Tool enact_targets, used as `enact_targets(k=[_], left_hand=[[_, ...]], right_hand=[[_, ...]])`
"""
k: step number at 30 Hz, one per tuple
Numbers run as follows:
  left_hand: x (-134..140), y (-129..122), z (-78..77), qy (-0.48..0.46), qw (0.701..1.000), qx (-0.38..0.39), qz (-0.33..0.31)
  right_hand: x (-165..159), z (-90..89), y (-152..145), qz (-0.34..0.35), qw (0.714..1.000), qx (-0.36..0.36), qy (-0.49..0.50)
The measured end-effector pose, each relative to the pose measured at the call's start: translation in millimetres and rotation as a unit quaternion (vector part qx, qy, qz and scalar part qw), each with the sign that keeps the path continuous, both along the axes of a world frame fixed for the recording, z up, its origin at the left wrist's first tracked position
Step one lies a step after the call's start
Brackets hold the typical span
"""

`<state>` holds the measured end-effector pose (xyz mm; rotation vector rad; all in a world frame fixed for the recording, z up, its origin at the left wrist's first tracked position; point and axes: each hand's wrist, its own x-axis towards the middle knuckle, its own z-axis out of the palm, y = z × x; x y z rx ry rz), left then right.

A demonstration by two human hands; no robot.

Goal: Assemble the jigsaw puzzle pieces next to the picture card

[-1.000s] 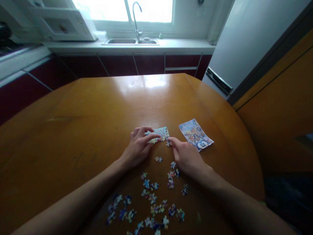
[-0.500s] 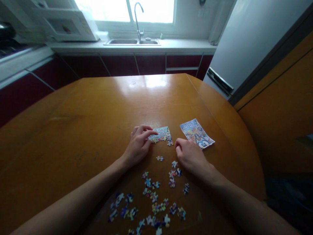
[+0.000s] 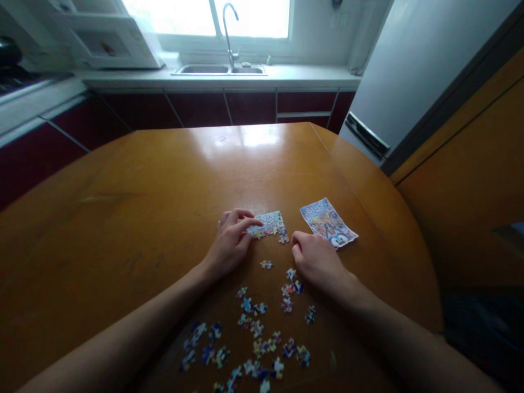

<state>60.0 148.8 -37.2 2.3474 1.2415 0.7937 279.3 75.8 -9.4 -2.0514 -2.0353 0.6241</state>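
A partly joined jigsaw puzzle [image 3: 270, 224] lies on the table in front of me, its lower right corner reaching down in a short strip. My left hand [image 3: 232, 237] rests at its left side, fingers stretched out and the index finger lying over the puzzle. Just right of that strip, my right hand [image 3: 317, 256] lies on the table with its fingers curled in; whatever they may hold is hidden. It overlaps the lower left of a printed picture sheet [image 3: 327, 221]. A small pair of puzzle pieces [image 3: 266, 264] lies between the hands, below the puzzle.
Many loose puzzle pieces [image 3: 257, 327] are scattered over the near part of the wooden table [image 3: 176, 180]. Beyond the table stand a counter with a sink [image 3: 204, 69] and a microwave [image 3: 110, 43]. A fridge [image 3: 409, 71] is at the right.
The view has shifted very slightly. Both hands, the puzzle and the loose pieces keep their places relative to each other.
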Motion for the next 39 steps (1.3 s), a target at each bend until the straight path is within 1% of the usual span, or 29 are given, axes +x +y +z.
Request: enact_targets(k=[10,15,27,34,39], left_hand=[[0.8,-0.9,2.1,0.000,1.000,-0.006,0.003],[-0.2,0.2,0.4,-0.002,1.000,-0.007,0.001],[1.4,0.8,2.3,-0.085,0.996,-0.007,0.024],[1.1,1.9,-0.1,-0.090,0.996,-0.009,0.027],[1.6,1.4,0.9,-0.091,0.995,-0.008,0.029]], right_hand=[[-0.3,0.8,0.7,0.001,1.000,-0.009,0.002],[0.6,1.0,0.7,0.001,1.000,-0.004,0.010],[3.2,4.5,1.3,0.003,0.999,-0.008,0.034],[7.2,3.4,2.7,0.015,0.997,-0.015,0.069],[10.2,6.7,3.7,0.030,0.996,-0.022,0.085]])
